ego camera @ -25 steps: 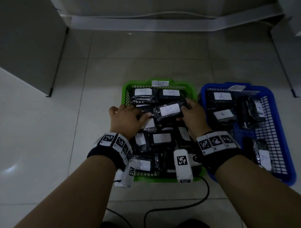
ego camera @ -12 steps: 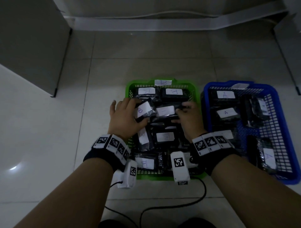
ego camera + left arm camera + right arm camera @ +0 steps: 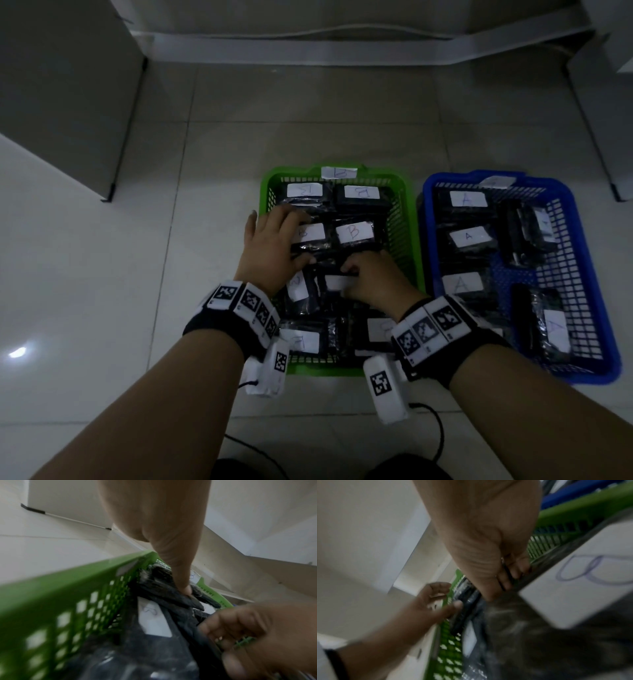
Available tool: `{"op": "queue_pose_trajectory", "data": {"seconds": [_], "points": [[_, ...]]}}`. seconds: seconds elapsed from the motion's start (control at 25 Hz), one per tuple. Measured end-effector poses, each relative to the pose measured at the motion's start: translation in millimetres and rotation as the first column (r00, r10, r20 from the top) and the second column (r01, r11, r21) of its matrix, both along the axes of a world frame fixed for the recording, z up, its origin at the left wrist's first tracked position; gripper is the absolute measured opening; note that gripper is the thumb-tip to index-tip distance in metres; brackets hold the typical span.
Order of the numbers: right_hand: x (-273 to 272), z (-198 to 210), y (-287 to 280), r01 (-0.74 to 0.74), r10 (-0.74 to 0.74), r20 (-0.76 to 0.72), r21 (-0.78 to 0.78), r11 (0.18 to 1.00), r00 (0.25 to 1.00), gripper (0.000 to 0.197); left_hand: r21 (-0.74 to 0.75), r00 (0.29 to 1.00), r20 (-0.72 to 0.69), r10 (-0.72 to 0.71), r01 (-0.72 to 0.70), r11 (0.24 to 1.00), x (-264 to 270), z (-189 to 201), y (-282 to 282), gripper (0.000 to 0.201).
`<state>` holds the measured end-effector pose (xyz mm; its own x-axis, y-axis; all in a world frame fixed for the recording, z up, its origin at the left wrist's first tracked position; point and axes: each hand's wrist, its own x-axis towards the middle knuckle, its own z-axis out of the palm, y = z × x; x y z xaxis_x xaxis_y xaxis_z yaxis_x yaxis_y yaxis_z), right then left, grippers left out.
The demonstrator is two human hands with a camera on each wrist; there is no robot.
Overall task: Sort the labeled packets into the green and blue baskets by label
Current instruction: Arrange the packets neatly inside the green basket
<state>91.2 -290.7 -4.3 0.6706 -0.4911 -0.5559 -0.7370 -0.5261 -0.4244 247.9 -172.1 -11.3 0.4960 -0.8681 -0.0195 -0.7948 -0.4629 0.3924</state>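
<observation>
Now both hands are in the green basket (image 3: 400, 219), the left hand (image 3: 270, 248) flat on B packets (image 3: 354, 232) to keep them down, the right hand (image 3: 371, 279) pinching 1 packet (image 3: 337, 282), maybe to read it.

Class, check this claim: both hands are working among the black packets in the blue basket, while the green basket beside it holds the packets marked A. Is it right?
Not quite. In the head view both hands, left hand and right hand, are in the green basket, among B packets. The A packets lie in the blue basket.
</observation>
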Motion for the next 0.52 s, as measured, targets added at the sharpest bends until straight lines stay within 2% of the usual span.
{"op": "queue_pose_trajectory", "data": {"seconds": [0.04,0.08,0.16,0.2,0.28,0.36,0.52], "points": [[-1,-3,2,-0.14,0.136,-0.087,-0.041,0.989,0.987,0.055,-0.035,0.999,0.026,-0.031,0.032,0.999,0,1,4,0.054],[-2,-4,4,-0.218,0.209,-0.123,-0.07,0.973,0.97,0.062,-0.055,0.996,0.044,-0.073,0.075,0.996,0,2,8,0.045],[-2,-4,4,-0.262,0.251,-0.117,-0.092,0.961,0.961,0.067,-0.057,0.977,0.032,-0.21,0.212,0.976,0,-1,16,0.033],[-3,-4,2,-0.281,0.271,-0.104,-0.096,0.955,0.957,0.066,-0.015,0.956,0.009,-0.295,0.295,0.955,-2,-3,20,0.033],[-6,-4,-2,-0.3,0.294,-0.086,-0.077,0.951,0.952,0.059,0.14,0.919,-0.031,-0.393,0.393,0.909,-6,-8,27,0.047],[-7,-2,-2,-0.275,0.274,-0.06,-0.004,0.961,0.96,0.052,0.293,0.92,-0.02,-0.391,0.379,0.878,-12,-8,31,0.061],[-5,-1,1,-0.252,0.252,-0.038,-0.004,0.968,0.967,0.062,0.404,0.911,0.079,-0.405,0.342,0.848,-16,4,33,0.069]]}}
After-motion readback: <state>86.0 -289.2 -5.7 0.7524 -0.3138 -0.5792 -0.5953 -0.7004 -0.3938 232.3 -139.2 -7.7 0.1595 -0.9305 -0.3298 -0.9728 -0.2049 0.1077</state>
